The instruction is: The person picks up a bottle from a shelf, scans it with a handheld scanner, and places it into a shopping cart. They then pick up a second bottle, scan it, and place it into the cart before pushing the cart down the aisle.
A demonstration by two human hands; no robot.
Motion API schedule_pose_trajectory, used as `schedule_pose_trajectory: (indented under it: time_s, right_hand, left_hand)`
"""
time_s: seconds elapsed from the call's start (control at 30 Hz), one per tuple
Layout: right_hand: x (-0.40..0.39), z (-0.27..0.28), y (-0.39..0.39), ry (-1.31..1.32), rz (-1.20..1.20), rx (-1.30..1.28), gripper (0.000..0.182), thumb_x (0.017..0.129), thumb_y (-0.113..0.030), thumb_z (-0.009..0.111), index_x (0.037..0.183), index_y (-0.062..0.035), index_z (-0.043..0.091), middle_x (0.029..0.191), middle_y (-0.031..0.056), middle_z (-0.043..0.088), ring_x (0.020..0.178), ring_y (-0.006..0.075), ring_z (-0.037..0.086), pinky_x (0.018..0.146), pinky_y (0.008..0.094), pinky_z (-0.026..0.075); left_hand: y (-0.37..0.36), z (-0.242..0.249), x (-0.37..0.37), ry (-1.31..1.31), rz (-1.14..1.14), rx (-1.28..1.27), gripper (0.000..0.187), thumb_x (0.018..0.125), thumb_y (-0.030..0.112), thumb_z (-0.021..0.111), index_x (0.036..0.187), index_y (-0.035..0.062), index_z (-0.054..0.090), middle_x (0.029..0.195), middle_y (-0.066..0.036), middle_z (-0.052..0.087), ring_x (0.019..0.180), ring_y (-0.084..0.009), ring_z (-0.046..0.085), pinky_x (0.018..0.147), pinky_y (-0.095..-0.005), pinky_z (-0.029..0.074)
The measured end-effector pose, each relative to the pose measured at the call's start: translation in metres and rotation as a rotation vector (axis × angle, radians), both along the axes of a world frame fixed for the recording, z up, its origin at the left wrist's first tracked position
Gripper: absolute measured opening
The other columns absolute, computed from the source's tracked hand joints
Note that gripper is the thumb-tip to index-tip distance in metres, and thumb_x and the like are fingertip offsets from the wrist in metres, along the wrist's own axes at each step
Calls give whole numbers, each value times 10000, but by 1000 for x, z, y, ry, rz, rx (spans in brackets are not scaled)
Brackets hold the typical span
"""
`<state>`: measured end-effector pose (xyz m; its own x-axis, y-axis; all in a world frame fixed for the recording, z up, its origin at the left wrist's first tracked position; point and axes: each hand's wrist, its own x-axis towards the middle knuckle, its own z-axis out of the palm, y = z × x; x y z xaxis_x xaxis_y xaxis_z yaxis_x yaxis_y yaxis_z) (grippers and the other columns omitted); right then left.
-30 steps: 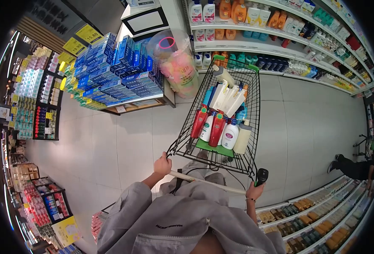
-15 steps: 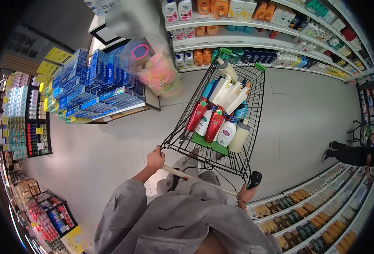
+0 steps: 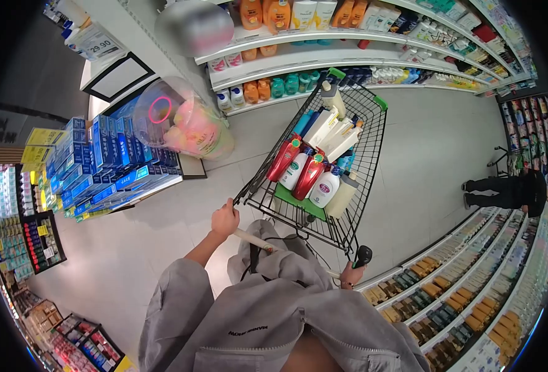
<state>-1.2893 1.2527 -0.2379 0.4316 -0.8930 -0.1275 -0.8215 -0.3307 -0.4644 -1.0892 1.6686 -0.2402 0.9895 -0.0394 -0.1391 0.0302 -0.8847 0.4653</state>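
My left hand (image 3: 225, 218) is closed around the left end of the shopping cart's pale handlebar (image 3: 253, 240). At its right end, my right hand (image 3: 352, 273) is wrapped around the handle, beside a black rounded piece (image 3: 364, 255) whose kind I cannot make out. The black wire shopping cart (image 3: 369, 158) stands ahead of me, with green corner caps. In it are red bottles (image 3: 284, 162), white pump bottles (image 3: 325, 190), a beige bottle (image 3: 343, 197) and several tall white bottles (image 3: 339, 137), mostly upright or leaning.
To the left, blue boxes (image 3: 105, 147) are stacked on a low display by a clear tub (image 3: 184, 121) of pink items. Shelves of bottles (image 3: 265, 90) run along the far side. Product shelves (image 3: 447, 304) line the right, where a person (image 3: 503, 193) stands near another cart.
The view has shifted right and forward, so the blue boxes and tub sit farther left. Both hands keep their hold on the handle, and the cart's load looks the same.
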Motion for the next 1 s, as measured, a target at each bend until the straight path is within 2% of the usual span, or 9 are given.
schedule_pose_trajectory:
  time_s: [0.4, 0.67, 0.8, 0.87, 1.0]
  right_hand:
    - [59, 25, -50, 68, -125, -46, 616, 743, -177, 623, 1230, 115, 385, 964, 302, 593, 881, 444, 578, 779, 457, 455]
    - [102, 24, -111, -124, -214, -85, 475, 737, -199, 661, 1105, 46, 486, 873, 245, 616, 815, 413, 597, 710, 442, 458]
    - [122, 35, -130, -95, -317, -95, 448, 741, -194, 669, 1092, 31, 504, 839, 232, 619, 779, 405, 604, 683, 439, 463]
    - [134, 46, -137, -252, -299, -106, 398, 741, -180, 686, 1041, 27, 527, 791, 212, 620, 723, 399, 598, 648, 441, 458]
    - [169, 58, -163, -203, -366, -113, 362, 739, -171, 697, 1024, -3, 548, 816, 197, 634, 755, 387, 614, 658, 419, 472]
  left_hand:
    - [-89, 28, 118, 37, -196, 39, 237, 818, 147, 484, 1011, 10, 466, 710, -219, 616, 621, -405, 605, 594, -501, 495]
    - [-165, 41, 195, 29, -249, 31, 215, 844, 151, 477, 1028, 40, 462, 692, -226, 607, 650, -424, 594, 592, -530, 455]
    - [-198, 49, 230, 11, -313, 10, 186, 852, 153, 481, 1011, 57, 468, 676, -218, 602, 660, -418, 596, 604, -530, 445]
    - [-214, 54, 249, -37, -343, -95, 139, 877, 146, 465, 988, 62, 469, 675, -209, 604, 668, -411, 598, 617, -526, 434]
    - [-252, 56, 293, 49, -342, -90, 126, 908, 158, 443, 986, 63, 473, 690, -192, 619, 672, -405, 602, 621, -513, 435]
